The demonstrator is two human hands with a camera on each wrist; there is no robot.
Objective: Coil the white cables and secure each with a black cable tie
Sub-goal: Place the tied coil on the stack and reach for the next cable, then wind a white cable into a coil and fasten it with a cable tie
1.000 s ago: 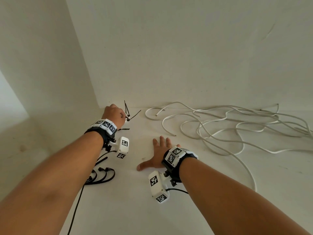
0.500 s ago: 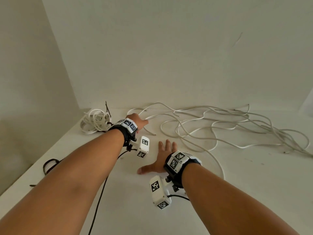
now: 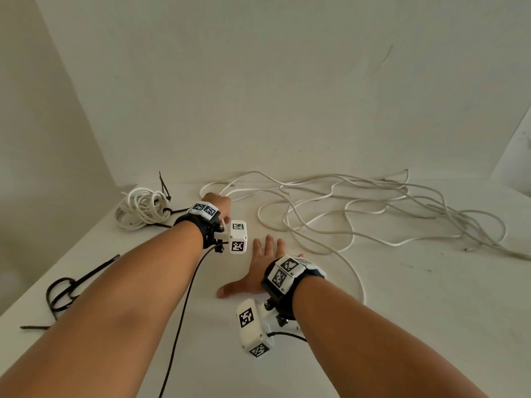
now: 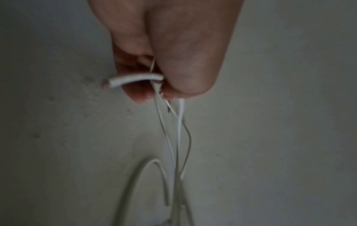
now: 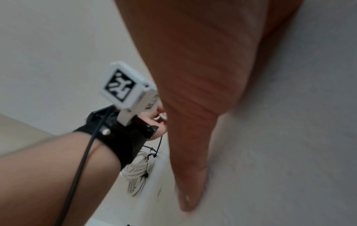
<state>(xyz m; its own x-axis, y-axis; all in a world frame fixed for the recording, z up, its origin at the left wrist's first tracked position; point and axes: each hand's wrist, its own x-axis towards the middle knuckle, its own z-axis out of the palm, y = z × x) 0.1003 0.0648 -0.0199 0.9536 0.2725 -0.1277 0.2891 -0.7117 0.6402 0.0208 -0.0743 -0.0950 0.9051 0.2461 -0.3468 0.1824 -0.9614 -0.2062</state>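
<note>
White tabletop (image 3: 402, 326) carries our loose white cables (image 3: 373, 214), tangled at the back. Our left hand (image 3: 219, 203) pinches 1 cable end (image 4: 135, 79); right hand (image 3: 260, 272) lies flat, empty. Light, springy cable; we'd coil from that end.

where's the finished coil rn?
Head view: the coiled white cable bundle with black ties lies far left by the wall corner, just left of the left hand.

Right hand (image 5: 193, 107) lies flat on the table (image 5: 280, 152); tied cable coil (image 5: 138, 172) beyond.
</note>
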